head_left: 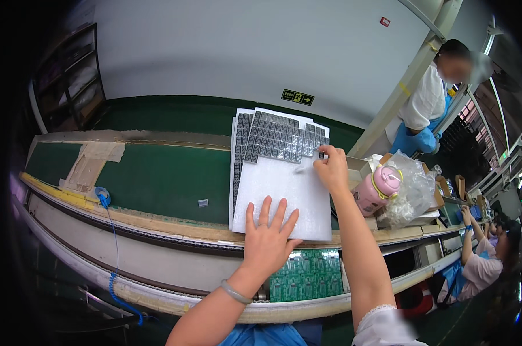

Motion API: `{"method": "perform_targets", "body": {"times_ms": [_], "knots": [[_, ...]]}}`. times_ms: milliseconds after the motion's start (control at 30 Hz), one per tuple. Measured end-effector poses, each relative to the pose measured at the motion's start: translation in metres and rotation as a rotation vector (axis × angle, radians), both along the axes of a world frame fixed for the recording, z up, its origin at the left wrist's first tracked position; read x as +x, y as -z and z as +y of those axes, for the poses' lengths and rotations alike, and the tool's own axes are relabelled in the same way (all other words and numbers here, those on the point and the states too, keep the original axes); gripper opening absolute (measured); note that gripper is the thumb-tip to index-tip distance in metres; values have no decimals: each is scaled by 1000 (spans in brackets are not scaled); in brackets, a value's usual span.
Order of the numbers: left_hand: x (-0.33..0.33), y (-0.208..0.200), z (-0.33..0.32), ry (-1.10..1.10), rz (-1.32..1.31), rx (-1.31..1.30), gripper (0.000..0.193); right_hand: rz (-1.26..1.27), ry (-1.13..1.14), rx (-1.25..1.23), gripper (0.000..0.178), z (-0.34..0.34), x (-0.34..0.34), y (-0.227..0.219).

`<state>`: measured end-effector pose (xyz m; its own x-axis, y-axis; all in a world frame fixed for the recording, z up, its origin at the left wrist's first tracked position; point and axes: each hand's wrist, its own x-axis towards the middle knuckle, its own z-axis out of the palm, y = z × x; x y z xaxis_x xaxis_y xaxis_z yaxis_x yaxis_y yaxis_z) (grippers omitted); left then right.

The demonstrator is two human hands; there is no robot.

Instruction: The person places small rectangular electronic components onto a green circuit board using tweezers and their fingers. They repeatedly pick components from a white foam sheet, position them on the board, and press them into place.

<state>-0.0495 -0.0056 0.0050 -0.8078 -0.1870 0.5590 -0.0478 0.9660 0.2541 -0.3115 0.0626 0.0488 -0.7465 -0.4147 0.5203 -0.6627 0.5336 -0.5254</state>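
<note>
My left hand [268,232] lies flat, fingers spread, on the near part of a white foam sheet [281,196]. Rows of small dark rectangular blocks, like digit display modules [275,135], cover the sheet's far part. At the right end of these rows is my right hand [333,170], thumb and fingers pinched together; what sits between the fingertips is too small and hidden to make out. Beneath the top sheet, another foam sheet with dark blocks [241,144] sticks out at the left. Green circuit boards [306,277] lie below the sheet's near edge, by my left wrist.
A pink bottle [378,189] stands right of my right forearm, beside clear plastic bags [413,184]. A small grey piece [202,203] lies on the green bench [157,179]. At left hangs a coiled blue cord [115,282]. One person [422,106] stands beyond; others work at right.
</note>
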Motion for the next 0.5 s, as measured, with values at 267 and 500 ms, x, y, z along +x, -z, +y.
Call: {"method": "perform_targets", "body": {"times_ms": [267,500], "knots": [[0,0,-1,6,17,-2,66,-86,76,-23,32,3,-5,-6],[0,-2,2,13,10,1,66,-265,62,-176,34,10,6,-14]]}}
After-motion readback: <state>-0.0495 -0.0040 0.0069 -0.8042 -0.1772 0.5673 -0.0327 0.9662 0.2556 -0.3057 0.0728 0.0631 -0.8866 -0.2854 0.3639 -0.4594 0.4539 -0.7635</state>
